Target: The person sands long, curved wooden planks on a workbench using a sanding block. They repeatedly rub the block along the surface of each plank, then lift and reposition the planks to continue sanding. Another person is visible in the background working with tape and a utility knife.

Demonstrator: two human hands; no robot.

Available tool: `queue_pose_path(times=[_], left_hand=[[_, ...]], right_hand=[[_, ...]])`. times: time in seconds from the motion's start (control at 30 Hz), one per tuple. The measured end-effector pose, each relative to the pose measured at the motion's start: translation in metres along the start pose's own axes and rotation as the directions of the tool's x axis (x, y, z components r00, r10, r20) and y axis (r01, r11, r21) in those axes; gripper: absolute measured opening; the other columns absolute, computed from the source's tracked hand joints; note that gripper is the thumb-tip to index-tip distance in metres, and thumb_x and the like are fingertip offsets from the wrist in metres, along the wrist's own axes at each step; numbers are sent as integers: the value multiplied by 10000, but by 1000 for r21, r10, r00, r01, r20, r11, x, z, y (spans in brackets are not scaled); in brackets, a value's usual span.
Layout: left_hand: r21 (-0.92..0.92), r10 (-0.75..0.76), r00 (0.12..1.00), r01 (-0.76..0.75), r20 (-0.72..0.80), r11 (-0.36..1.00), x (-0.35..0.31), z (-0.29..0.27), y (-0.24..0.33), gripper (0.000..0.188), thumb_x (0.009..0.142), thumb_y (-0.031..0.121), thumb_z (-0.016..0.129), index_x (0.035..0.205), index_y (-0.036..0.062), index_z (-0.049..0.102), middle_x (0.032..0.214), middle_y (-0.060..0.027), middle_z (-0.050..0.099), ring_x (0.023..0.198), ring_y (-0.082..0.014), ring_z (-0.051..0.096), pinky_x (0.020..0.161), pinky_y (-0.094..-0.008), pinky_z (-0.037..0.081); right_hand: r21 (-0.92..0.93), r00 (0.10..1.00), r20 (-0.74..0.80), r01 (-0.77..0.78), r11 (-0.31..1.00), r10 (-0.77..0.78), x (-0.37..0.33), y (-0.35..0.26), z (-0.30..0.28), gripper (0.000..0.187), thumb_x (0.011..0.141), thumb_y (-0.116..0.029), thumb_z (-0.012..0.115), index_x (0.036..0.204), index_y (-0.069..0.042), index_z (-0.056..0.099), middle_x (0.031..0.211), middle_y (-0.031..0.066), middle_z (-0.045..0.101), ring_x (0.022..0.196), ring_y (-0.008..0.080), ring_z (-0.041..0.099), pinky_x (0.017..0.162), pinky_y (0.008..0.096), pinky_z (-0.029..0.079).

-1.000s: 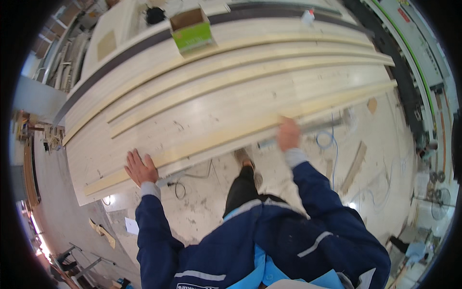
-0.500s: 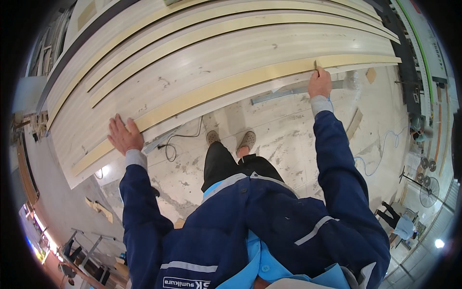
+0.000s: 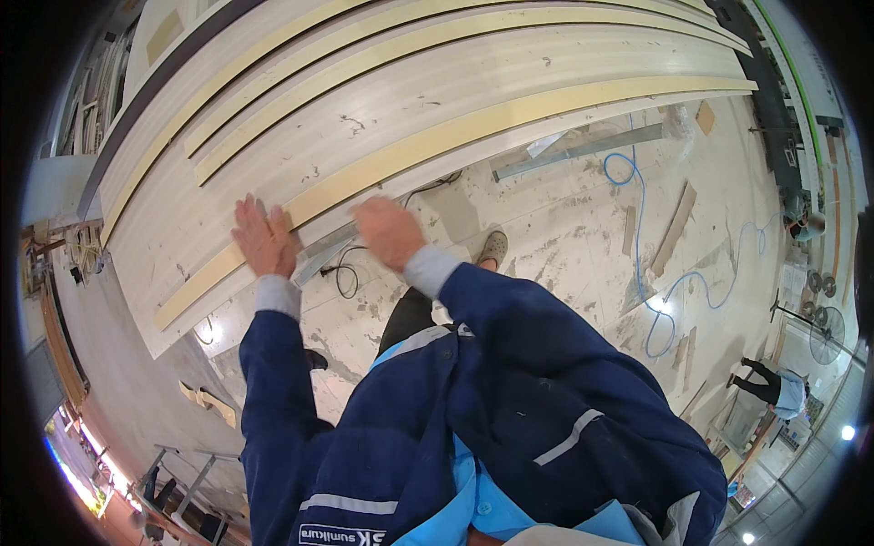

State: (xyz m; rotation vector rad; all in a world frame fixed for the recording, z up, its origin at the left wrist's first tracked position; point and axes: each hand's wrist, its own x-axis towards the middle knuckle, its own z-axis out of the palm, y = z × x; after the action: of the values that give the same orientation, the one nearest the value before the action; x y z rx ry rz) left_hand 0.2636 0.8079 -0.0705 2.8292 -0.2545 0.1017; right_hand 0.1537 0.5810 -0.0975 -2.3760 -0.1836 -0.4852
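Note:
A long pale-yellow strip (image 3: 546, 104) lies along the near side of a broad, light-coloured panel (image 3: 382, 109). My left hand (image 3: 265, 238) rests flat across this strip toward its left end, its fingers stretched out. Just to its right, my right hand (image 3: 390, 235) is over the near edge of the panel, smeared by motion. Its fingers are too blurred to show whether they hold anything.
More yellow strips (image 3: 217, 162) lie farther back on the panel. On the floor are a grey metal bar (image 3: 583, 152), a blue hose (image 3: 641, 246), a black cable (image 3: 341, 273) and scrap pieces (image 3: 674, 227). Another person (image 3: 778, 393) is at the far right, near a fan (image 3: 826, 335).
My right hand has left the right part of the strip and swung left, close to my left hand. The left hand stays on the strip. The view has shifted slightly.

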Motion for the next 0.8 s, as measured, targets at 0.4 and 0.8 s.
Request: queue_pose_path(times=[0.4,0.8], left_hand=[[247,-161,965,211,-209,946,-24,-37,-168,609,990,504,364,1478,139,357,1581,-160,225,1467,-339,171,1177,-513,111],[260,-215,972,232,-91,937,-26,-60,-154,642,959,476,447,1476,107,355,1571,-174,247,1469,-327,173,1186,-499,103]], right_hand=[[-519,945,-181,-328,789,273,-15,72,-61,126,740,-87,605,862,-72,579,829,104,564,820,290,580,698,400,483],[8,915,66,-400,917,398,-25,9,-66,238,906,-160,524,1088,-25,597,1076,152,639,940,335,623,790,412,504]])
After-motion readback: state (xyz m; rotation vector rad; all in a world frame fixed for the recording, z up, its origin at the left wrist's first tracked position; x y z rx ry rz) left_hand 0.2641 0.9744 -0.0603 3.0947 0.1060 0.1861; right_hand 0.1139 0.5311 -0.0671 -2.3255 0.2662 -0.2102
